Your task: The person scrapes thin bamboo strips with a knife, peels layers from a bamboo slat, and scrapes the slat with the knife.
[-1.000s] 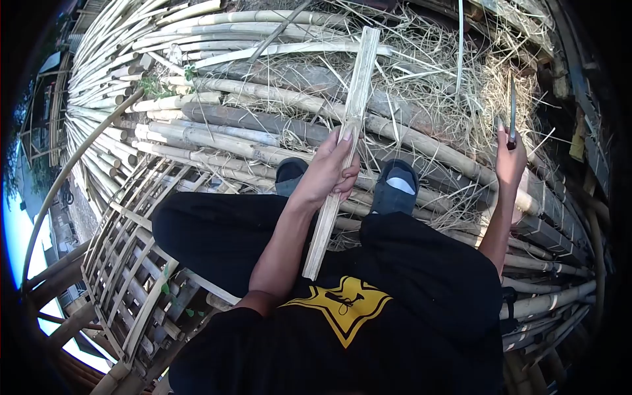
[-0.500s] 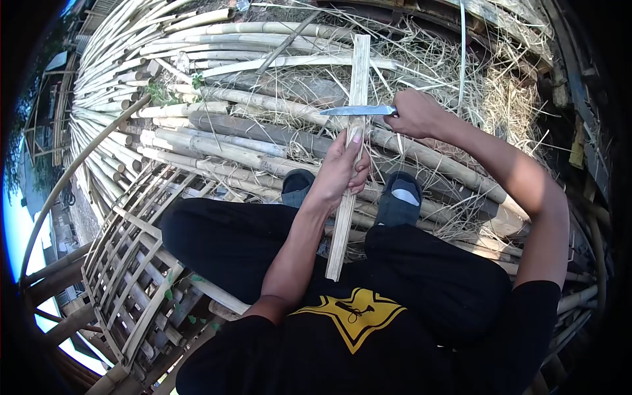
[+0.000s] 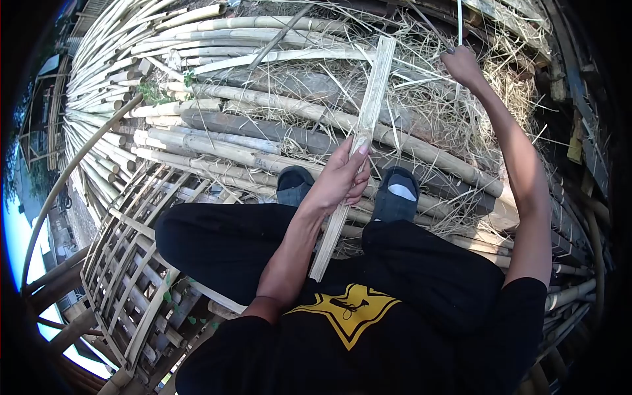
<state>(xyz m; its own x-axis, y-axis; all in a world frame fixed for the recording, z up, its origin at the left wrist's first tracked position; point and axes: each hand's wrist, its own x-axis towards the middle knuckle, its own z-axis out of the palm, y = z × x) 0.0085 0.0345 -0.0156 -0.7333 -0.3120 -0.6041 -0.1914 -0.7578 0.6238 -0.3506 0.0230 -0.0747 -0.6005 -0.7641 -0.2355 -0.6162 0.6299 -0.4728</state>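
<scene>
My left hand (image 3: 340,176) is wrapped round the middle of a flat split bamboo strip (image 3: 376,85), its thumb lying along the upper face. The strip slants from near my lap up and away to the right. Beyond its far end, to the right, my closed right hand (image 3: 463,66) grips a knife (image 3: 431,26). The handle is hidden in the fist. Its blade looks thin, almost edge-on, and points up and left, apart from the strip.
Bamboo poles (image 3: 263,99) cover the ground before me, with dry shavings (image 3: 421,99) scattered over them. My sandalled feet (image 3: 397,194) rest among the poles. A woven bamboo lattice (image 3: 135,253) stands at my left. Wooden boards (image 3: 589,125) line the right side.
My right hand has swung the knife off the strip, up and to the right. The strip, still in my left hand, has tilted further right at its far end.
</scene>
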